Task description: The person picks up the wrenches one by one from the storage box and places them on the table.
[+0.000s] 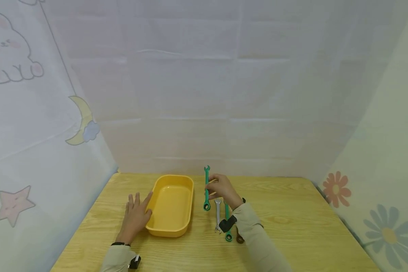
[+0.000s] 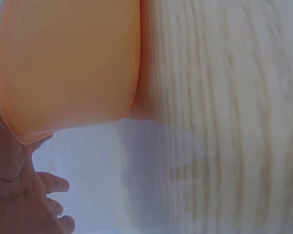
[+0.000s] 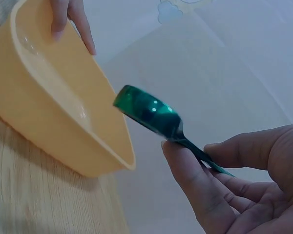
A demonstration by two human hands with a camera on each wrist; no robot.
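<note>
My right hand (image 1: 224, 189) pinches a green combination wrench (image 1: 207, 194) between thumb and fingers, off the table and just right of a yellow plastic tray (image 1: 171, 207). The wrench's open end points away and its ring end towards me. In the right wrist view that shiny green ring end (image 3: 151, 113) sticks out past the fingertips. My left hand (image 1: 135, 218) rests at the tray's left rim with fingers spread, index finger and thumb touching the edge. The left wrist view shows the tray's side (image 2: 68, 63) close up, with the hand (image 2: 19, 185) at its corner.
Below my right hand lie a silver wrench (image 1: 218, 217), another green wrench (image 1: 228, 236) and a dark brownish tool end (image 1: 239, 238), partly hidden by the right forearm. The wooden table (image 1: 292, 219) meets cloth-covered walls (image 1: 197, 94) at the back and sides.
</note>
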